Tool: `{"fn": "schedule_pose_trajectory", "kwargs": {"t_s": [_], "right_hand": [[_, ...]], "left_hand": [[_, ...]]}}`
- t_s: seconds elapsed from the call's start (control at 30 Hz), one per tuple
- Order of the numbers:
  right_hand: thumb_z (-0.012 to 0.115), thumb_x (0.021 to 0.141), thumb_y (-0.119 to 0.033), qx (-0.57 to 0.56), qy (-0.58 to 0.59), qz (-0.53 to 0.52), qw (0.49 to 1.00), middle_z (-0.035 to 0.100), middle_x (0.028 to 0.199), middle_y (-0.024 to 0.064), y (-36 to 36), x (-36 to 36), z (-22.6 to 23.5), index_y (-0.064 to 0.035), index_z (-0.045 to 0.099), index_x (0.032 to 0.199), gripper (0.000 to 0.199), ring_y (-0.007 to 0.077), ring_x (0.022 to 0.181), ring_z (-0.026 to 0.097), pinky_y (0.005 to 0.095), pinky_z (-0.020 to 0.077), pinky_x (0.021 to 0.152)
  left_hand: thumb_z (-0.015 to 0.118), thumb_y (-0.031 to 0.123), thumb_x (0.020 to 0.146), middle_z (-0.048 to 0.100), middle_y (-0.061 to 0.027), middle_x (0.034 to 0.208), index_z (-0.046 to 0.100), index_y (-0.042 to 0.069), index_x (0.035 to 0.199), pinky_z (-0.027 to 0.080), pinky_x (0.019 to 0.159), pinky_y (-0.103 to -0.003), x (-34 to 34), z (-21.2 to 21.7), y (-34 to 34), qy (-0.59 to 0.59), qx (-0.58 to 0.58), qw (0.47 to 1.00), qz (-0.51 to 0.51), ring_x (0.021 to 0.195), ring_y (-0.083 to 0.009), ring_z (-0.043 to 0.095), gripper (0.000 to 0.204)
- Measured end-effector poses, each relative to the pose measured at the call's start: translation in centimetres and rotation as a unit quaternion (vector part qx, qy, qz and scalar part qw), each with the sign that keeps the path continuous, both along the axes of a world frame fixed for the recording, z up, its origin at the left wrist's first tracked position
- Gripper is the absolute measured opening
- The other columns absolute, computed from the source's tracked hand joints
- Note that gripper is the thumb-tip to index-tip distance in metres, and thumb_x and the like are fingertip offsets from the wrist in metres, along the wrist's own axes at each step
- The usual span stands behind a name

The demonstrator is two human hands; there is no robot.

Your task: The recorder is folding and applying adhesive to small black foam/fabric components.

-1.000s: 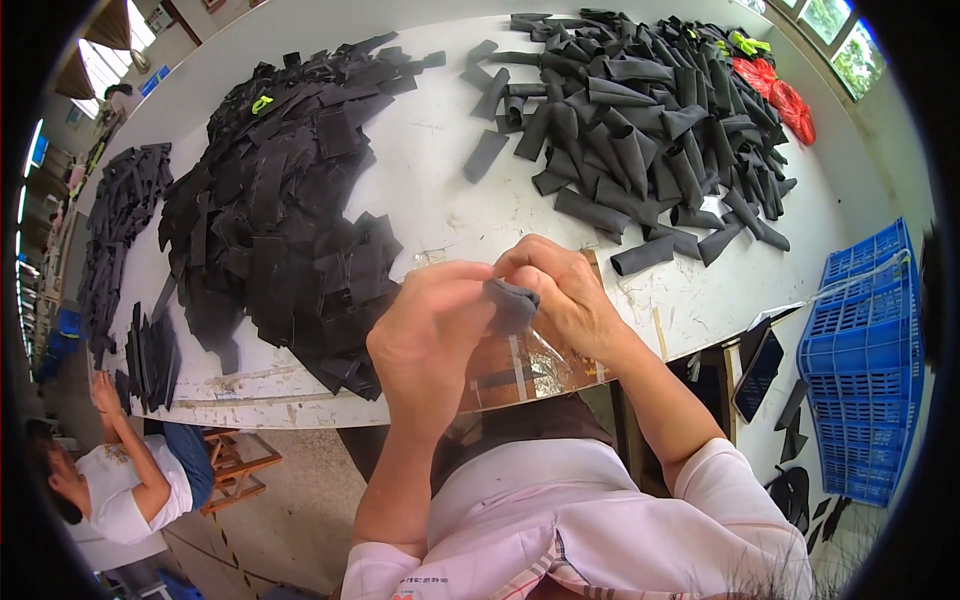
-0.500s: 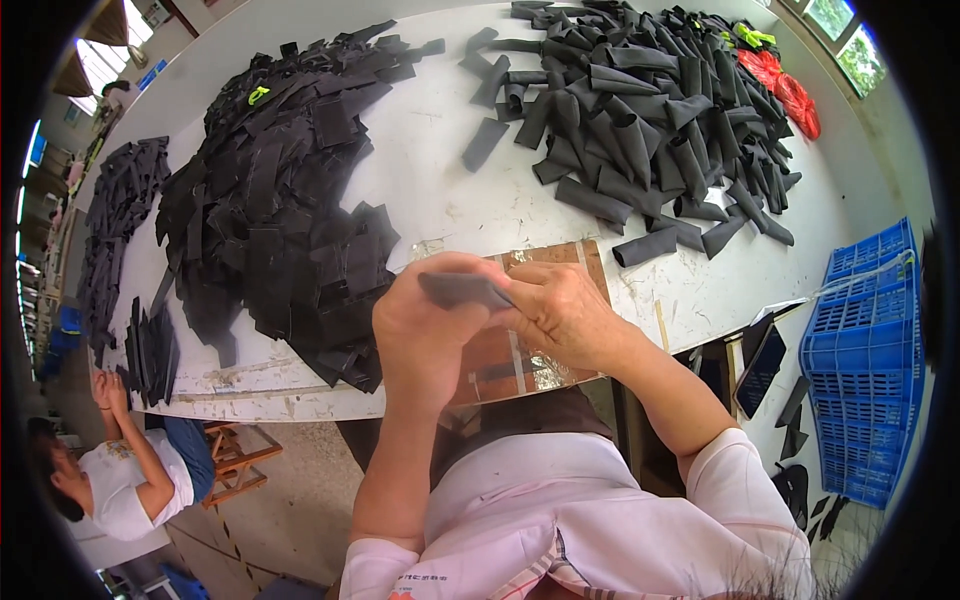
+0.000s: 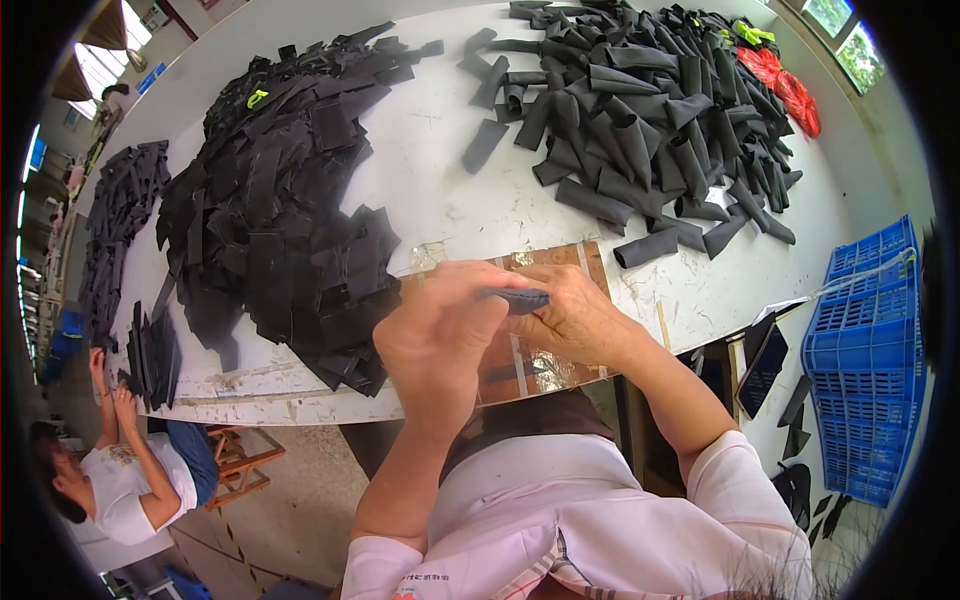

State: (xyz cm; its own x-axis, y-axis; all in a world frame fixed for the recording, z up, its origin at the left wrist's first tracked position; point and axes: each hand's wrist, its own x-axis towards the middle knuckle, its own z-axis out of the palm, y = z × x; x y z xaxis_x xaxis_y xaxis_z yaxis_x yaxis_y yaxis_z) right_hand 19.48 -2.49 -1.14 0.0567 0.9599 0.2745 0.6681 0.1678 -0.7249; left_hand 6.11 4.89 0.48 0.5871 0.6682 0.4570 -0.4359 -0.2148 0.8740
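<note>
Between my two hands, above the near edge of the table, is a dark fabric tube, seen nearly edge-on. My left hand is closed on its left part with the thumb along it. The fingers of my right hand grip its right end. My fingers and palms hide most of the piece. Below the hands a brown cardboard sheet with clear tape lies on the table edge. A heap of flat black fabric pieces lies to the left. To the right is a heap of dark fabric tubes.
The white table shows between the heaps. Another black heap and upright strips lie far left. A co-worker sits there by a wooden stool. Blue crates stand right; a red bag lies behind the tubes.
The tube has turned from showing its broad side to nearly edge-on and shifted right. My left hand has moved right, closer to my right hand. The co-worker's hands have spread apart.
</note>
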Motion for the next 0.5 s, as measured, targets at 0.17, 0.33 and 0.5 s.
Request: {"fn": "schedule_pose_trajectory", "kwargs": {"t_s": [0.17,0.33,0.5], "right_hand": [[0.058,0.077,-0.027,0.029,-0.097,0.015,0.995,0.052,0.061,0.0105,0.3,0.2,2.2,-0.0044,0.052,0.07,0.025,0.029,0.057,0.051,0.0373,0.039,0.049],[0.055,0.079,-0.03,0.075,-0.027,-0.019,0.997,0.048,0.06,0.0103,0.2,-1.1,-2.2,-0.0038,0.046,0.066,0.03,0.0292,0.055,0.049,0.0376,0.0376,0.046],[0.052,0.083,-0.023,0.069,0.033,-0.058,0.995,0.048,0.062,0.0105,-0.6,-2.0,-3.9,-0.0021,0.048,0.072,0.024,0.0262,0.054,0.05,0.0337,0.0393,0.046]], "left_hand": [[0.055,0.013,0.082,0.057,-0.0082,0.092,0.057,0.005,0.09,0.038,0.085,-0.037,-1.2,0.5,0.4,-0.181,-0.282,0.941,-0.038,0.096,-0.0231,0.048,0.012],[0.053,0.015,0.083,0.059,-0.0103,0.091,0.057,0.003,0.089,0.038,0.087,-0.038,-1.4,-0.8,0.2,-0.116,-0.19,0.975,-0.007,0.09,-0.0233,0.051,0.014],[0.049,-0.001,0.08,0.059,-0.0152,0.093,0.054,-0.004,0.094,0.044,0.077,-0.028,-0.9,-0.3,0.3,-0.072,-0.176,0.982,0.004,0.087,-0.018,0.055,0.015]]}}
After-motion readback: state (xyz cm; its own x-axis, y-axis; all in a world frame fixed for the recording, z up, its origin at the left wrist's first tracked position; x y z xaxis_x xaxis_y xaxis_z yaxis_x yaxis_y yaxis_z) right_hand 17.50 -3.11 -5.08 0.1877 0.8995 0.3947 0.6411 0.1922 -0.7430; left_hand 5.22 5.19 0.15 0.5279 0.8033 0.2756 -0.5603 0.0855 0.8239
